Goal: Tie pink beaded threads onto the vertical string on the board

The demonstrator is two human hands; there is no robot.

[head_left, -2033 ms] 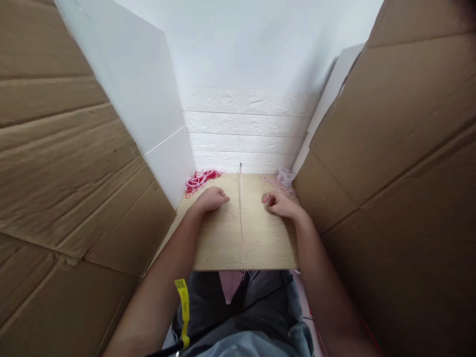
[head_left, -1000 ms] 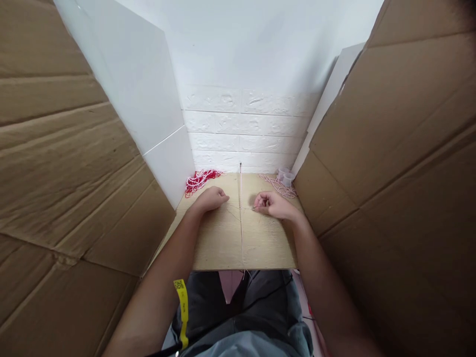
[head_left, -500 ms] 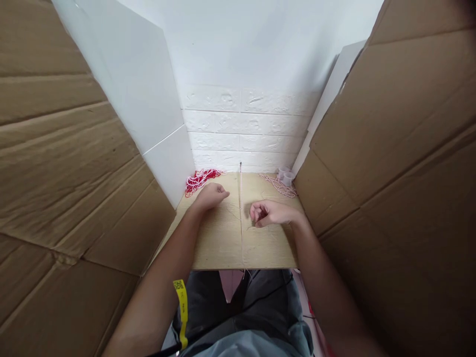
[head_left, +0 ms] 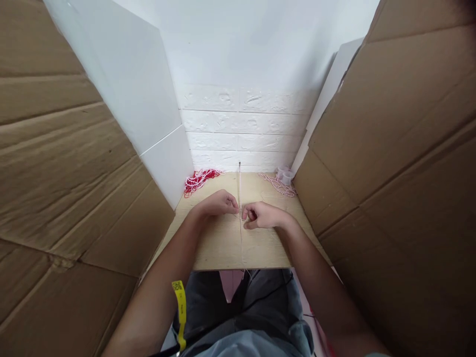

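Note:
A thin pale cord (head_left: 240,191) runs from a small dark hook (head_left: 240,163) by the wall straight down the board toward me, and its upper stretch looks braided or knotted. My left hand (head_left: 221,202) is just left of this cord, thumb and forefinger pinched on a fine thread. My right hand (head_left: 260,215) lies close on the other side, fingers curled, with a loop of thread at the fingertips. Both hands meet at the lower end of the thicker stretch. Loose thread ends (head_left: 245,272) hang over the board's front edge.
On the wooden board (head_left: 219,248), a red and white cord bundle (head_left: 201,181) lies at back left. Pink cord (head_left: 278,184) and clear plastic cups (head_left: 285,175) are at back right. Tall cardboard walls (head_left: 74,173) close in both sides. A yellow tag (head_left: 180,307) hangs near my left arm.
My hands have come together at the cord. The left hand moved right and toward me; the right moved slightly left. Half a second ago they were apart on either side of the cord.

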